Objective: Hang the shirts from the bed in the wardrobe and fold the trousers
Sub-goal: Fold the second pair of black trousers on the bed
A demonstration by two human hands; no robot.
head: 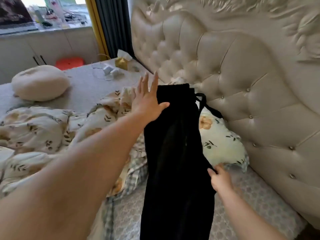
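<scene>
The left hand [148, 99] is spread flat, fingers straight, its thumb lying on the black trousers [176, 153] just below the waistband. The right hand [220, 179] pinches the trousers' right edge lower down. The trousers lie stretched lengthwise on the bed [83, 87], waistband towards the headboard [242, 75], over a floral quilt [43, 132] and beside a floral pillow [223, 142]. A round cushion [39, 83] sits well apart to the left.

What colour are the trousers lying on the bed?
The trousers are plain black, with no visible pattern; the head view shows them best.
</scene>
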